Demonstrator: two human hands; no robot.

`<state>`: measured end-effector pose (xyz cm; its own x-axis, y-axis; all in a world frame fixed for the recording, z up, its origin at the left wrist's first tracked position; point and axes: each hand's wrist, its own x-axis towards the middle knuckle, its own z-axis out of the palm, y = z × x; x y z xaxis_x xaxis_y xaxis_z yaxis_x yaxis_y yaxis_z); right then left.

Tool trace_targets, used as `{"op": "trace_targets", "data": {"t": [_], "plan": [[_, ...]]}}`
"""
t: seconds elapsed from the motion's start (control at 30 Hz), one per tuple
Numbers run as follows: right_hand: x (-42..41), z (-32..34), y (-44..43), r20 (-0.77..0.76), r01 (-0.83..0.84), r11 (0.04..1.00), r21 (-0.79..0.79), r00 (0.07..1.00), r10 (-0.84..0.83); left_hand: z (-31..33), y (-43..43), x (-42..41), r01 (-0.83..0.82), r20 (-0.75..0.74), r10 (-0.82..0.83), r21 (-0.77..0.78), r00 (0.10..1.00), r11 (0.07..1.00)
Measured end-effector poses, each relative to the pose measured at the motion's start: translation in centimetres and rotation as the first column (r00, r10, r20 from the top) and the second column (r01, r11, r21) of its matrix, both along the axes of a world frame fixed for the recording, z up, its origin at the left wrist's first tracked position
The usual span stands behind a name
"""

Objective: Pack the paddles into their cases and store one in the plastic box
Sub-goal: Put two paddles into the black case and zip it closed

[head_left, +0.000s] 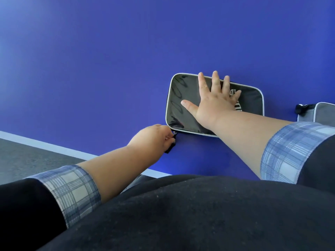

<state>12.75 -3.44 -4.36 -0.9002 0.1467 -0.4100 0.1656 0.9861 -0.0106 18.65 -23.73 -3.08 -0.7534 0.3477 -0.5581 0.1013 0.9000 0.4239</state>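
Right hand [215, 104] lies spread flat on the soft, slick case [183, 105]; left hand [154, 138] fingers pinch its zipper pull [173, 140], the best hold.

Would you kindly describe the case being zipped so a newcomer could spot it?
On the blue table, find the flat black case with pale piping under the spread right hand. Unlike the grey case at the right edge, it has a glossy top and white lettering.
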Motion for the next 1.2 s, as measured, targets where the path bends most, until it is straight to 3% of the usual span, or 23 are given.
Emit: {"op": "trace_targets", "data": {"t": [0.17,0.23,0.3,0.37,0.43,0.53,0.7,0.8,0.9,1.03,1.2], "plan": [[-0.1,1.7,1.3,0.048,-0.017,0.988,-0.155,0.999,0.024,0.7,0.0,-0.2,-0.001,0.088,-0.002,0.035,0.996,0.999],[1.2,2.9,3.1,-0.049,-0.001,0.964,-0.267,0.999,-0.013,1.4,-0.5,-0.8,-0.061,0.132,0.058,0.022,0.99,0.998],[3.2,3.7,5.4,-0.181,0.124,0.926,-0.357,0.963,-0.199,2.4,-1.2,-1.7,-0.223,0.091,0.224,-0.017,0.97,0.975],[5.1,4.1,7.6,-0.205,0.343,0.827,-0.444,0.86,-0.467,2.9,-1.4,-2.9,-0.35,0.021,0.35,-0.019,0.936,0.937],[6.7,4.4,9.3,-0.069,0.531,0.679,-0.507,0.76,-0.646,2.9,-0.8,-4.0,-0.488,0.11,0.479,0.07,0.871,0.87],[8.4,4.7,10.0,0.192,0.686,0.457,-0.566,0.649,-0.736,2.4,1.1,-5.1,-0.579,0.351,0.509,0.129,0.786,0.805],[9.4,4.7,9.0,0.34,0.785,0.19,-0.589,0.455,-0.823,1.3,2.1,-5.3,-0.532,0.383,0.457,0.115,0.803,0.839],[11.1,4.5,8.5,0.411,0.767,-0.025,-0.642,0.316,-0.855,1.4,1.6,-5.9,-0.51,0.458,0.403,0.133,0.792,0.85],[13.3,4.4,7.7,0.438,0.733,-0.145,-0.665,0.225,-0.87,1.8,2.0,-7.0,-0.448,0.465,0.327,0.176,0.823,0.877],[16.0,4.8,7.2,0.381,0.66,-0.242,-0.711,0.073,-0.922,3.2,4.1,-8.0,-0.367,0.473,0.214,0.258,0.855,0.894],[19.2,7.1,7.9,0.251,0.474,-0.278,-0.836,-0.121,-0.961,5.5,9.3,-9.1,-0.208,0.39,0.058,0.355,0.919,0.911]]}}
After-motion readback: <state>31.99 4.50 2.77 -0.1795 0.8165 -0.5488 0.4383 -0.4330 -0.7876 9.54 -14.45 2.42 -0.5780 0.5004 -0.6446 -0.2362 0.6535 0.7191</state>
